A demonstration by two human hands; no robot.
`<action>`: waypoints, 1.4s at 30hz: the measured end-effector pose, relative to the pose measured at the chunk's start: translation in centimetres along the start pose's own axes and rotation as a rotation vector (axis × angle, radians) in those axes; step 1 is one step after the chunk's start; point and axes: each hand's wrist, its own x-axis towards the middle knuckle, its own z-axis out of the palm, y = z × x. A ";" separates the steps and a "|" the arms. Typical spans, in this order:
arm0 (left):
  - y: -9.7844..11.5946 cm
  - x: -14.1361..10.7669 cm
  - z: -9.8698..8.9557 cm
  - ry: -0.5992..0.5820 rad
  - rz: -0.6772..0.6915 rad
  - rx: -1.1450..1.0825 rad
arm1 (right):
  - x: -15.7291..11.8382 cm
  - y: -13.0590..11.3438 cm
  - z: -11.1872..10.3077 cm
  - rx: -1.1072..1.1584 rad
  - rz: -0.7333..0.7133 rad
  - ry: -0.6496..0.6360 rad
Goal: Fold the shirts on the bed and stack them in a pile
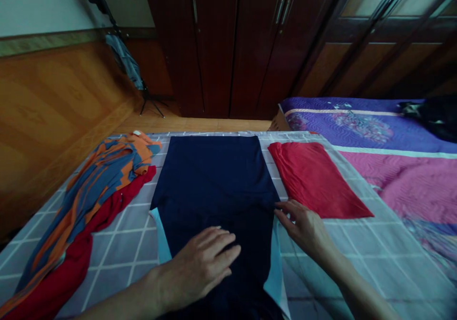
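A dark navy shirt [217, 172] with light blue side panels lies spread out in front of me, its straight edge at the far side. My left hand [205, 263] is over the lower middle of the cloth, palm down with the fingers stretched out. At the right edge, just above a light blue panel [274, 267], my right hand [303, 225] pinches the navy cloth between thumb and fingertips. The shirt's near end runs out of view at the bottom, partly behind my left forearm.
A folded red garment [317, 179] lies to the right on the checked sheet [121, 244]. On the left are a heaped orange and blue garment [107, 172] and a red one [76, 263]. Beyond stand a dark wardrobe [214, 48], a clothes stand [144, 91] and a purple-pink bed [385, 129].
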 end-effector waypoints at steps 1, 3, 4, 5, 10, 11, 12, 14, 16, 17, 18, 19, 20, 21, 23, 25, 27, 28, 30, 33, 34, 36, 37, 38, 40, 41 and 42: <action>1.0 0.9 0.4 -0.007 0.050 -0.007 | -0.1 -0.1 0.1 0.006 0.037 -0.030; 2.6 2.4 1.3 0.002 0.148 0.022 | -0.1 -0.3 0.2 -0.024 0.075 -0.071; 3.2 3.0 1.8 0.011 0.197 0.052 | 0.0 -0.3 0.3 -0.059 0.086 -0.080; 3.8 3.6 2.3 0.017 0.238 0.085 | 0.0 -0.3 0.2 -0.099 0.096 -0.083; 5.8 4.5 3.2 -0.019 0.346 0.115 | -0.3 0.5 0.0 -0.164 0.174 -0.057; 6.1 4.3 3.3 -0.032 0.341 0.106 | -0.5 0.7 0.0 -0.149 0.176 -0.046; 6.2 4.0 3.3 -0.049 0.326 0.099 | -0.7 0.8 0.1 -0.135 0.162 -0.025; 6.5 3.3 3.3 -0.090 0.268 0.086 | -1.4 0.8 0.3 -0.118 0.079 0.060; 6.5 2.5 3.4 -0.137 0.185 0.068 | -2.6 0.2 0.4 -0.114 -0.055 0.159; 6.5 2.1 3.4 -0.153 0.135 0.058 | -3.5 -0.3 0.4 -0.103 -0.132 0.175; 6.4 1.6 3.3 -0.169 0.089 0.041 | -4.4 -0.9 0.3 -0.079 -0.205 0.155; 6.2 1.3 3.1 -0.188 0.047 0.015 | -5.5 -1.6 0.2 -0.046 -0.268 0.105; 5.9 0.9 2.8 -0.211 0.011 -0.021 | -6.7 -2.2 0.2 -0.011 -0.323 0.033; 5.5 0.4 2.3 -0.231 -0.022 -0.065 | -7.8 -2.8 0.1 0.016 -0.371 -0.041; 4.6 -0.6 1.2 -0.247 -0.102 -0.148 | -10.0 -3.7 0.2 0.021 -0.433 -0.148; 3.7 -2.1 -0.1 -0.239 -0.209 -0.184 | -11.7 -4.1 0.5 -0.025 -0.485 -0.166; 3.2 -3.8 -1.0 -0.257 -0.272 -0.195 | -12.9 -4.1 1.1 -0.085 -0.547 -0.109; 3.1 -4.6 -1.2 -0.284 -0.285 -0.198 | -13.2 -4.1 1.5 -0.110 -0.576 -0.066; 3.3 -5.9 -1.2 -0.346 -0.299 -0.196 | -13.4 -4.1 2.5 -0.150 -0.614 0.016; 4.0 -6.8 -0.7 -0.406 -0.326 -0.160 | -13.0 -4.2 4.0 -0.161 -0.626 0.099; 4.2 -6.8 -0.5 -0.414 -0.332 -0.138 | -12.8 -4.3 4.4 -0.152 -0.629 0.125; 4.5 -6.8 -0.4 -0.412 -0.333 -0.115 | -12.5 -4.5 4.7 -0.124 -0.636 0.143; 4.5 -6.8 -0.5 -0.404 -0.325 -0.124 | -12.4 -4.6 4.7 -0.109 -0.637 0.135; 4.6 -6.8 -0.5 -0.393 -0.312 -0.145 | -12.4 -4.6 4.6 -0.096 -0.635 0.111; 4.6 -7.2 -0.4 -0.369 -0.284 -0.180 | -12.6 -4.6 4.2 -0.066 -0.627 0.058; 4.6 -7.4 -0.1 -0.360 -0.269 -0.174 | -12.8 -4.6 4.1 -0.049 -0.626 0.034; 4.6 -7.7 0.2 -0.355 -0.256 -0.150 | -12.9 -4.5 4.0 -0.033 -0.628 0.017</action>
